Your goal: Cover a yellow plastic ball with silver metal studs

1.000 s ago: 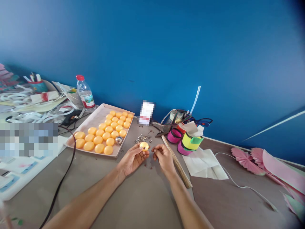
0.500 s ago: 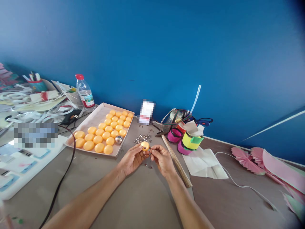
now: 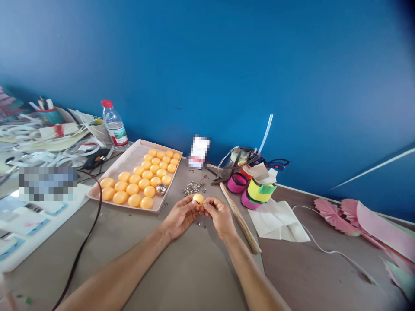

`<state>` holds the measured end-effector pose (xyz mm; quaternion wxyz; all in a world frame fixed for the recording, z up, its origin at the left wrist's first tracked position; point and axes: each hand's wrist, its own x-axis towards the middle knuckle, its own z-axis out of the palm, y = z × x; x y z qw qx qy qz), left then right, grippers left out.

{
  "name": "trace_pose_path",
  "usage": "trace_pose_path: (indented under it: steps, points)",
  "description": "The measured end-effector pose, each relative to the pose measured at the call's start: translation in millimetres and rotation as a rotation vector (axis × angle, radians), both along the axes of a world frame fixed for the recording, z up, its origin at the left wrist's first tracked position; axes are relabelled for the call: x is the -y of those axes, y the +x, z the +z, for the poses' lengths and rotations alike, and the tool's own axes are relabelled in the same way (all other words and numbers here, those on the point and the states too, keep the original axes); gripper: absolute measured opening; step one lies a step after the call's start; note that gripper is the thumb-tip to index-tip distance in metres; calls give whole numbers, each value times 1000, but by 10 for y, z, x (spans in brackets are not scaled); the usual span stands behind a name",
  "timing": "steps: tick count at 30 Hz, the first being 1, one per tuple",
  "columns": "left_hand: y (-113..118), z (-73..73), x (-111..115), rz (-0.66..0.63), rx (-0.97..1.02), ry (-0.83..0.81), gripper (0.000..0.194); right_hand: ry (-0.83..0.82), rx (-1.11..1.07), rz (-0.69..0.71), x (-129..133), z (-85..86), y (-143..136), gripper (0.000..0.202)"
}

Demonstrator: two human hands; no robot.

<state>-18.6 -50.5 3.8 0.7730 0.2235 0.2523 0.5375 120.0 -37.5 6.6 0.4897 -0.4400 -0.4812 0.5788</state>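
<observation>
Between its thumb and fingers my left hand (image 3: 182, 214) grips a yellow ball (image 3: 198, 198) with small dark marks on its front. My right hand (image 3: 220, 216) is closed in a pinch at the ball's lower right side; whatever its fingertips hold is too small to make out. Just behind the hands lies a heap of small shiny metal pieces (image 3: 192, 188) on the table. To the left, a shallow pink tray (image 3: 125, 155) bears rows of yellow balls (image 3: 132, 189) and one silver ball (image 3: 161, 189).
A wooden strip (image 3: 241, 220) lies right of my right arm, beside white paper (image 3: 279, 220) and a yellow and magenta container (image 3: 257, 193). A red-capped bottle (image 3: 115, 127) stands behind the tray. A dark cable (image 3: 86, 237) crosses the table at left. A blue wall (image 3: 207, 65) rises behind.
The ball has turned slightly and shifted a little right and down in my left hand. My right fingertips have come closer to its front.
</observation>
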Motion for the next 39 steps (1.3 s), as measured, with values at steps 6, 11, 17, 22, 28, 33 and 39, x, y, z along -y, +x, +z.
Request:
trace_pose_path:
  steps: [6, 11, 17, 22, 28, 33, 39]
  points:
    - [8, 44, 16, 7, -7, 6, 23, -1, 32, 8, 3, 17, 11, 12]
    - [24, 46, 31, 24, -58, 23, 26, -4, 50, 35, -2, 18, 38, 11]
    - [56, 47, 44, 51, -91, 39, 29, -14, 57, 11, 6, 19, 16, 10]
    - [75, 65, 61, 53, -81, 34, 30, -61, 9, -45, 5, 10, -33, 22]
    - [27, 52, 33, 27, -13, -73, 19, -56, -19, 20, -125, -43, 177, 18]
    - [-40, 35, -30, 50, 46, -98, 13, 240, 563, 87, -130, -9, 271, 15]
    - [-39, 43, -39, 38, 83, -101, 16, 475, 1150, 266, -4, -64, 90, 17]
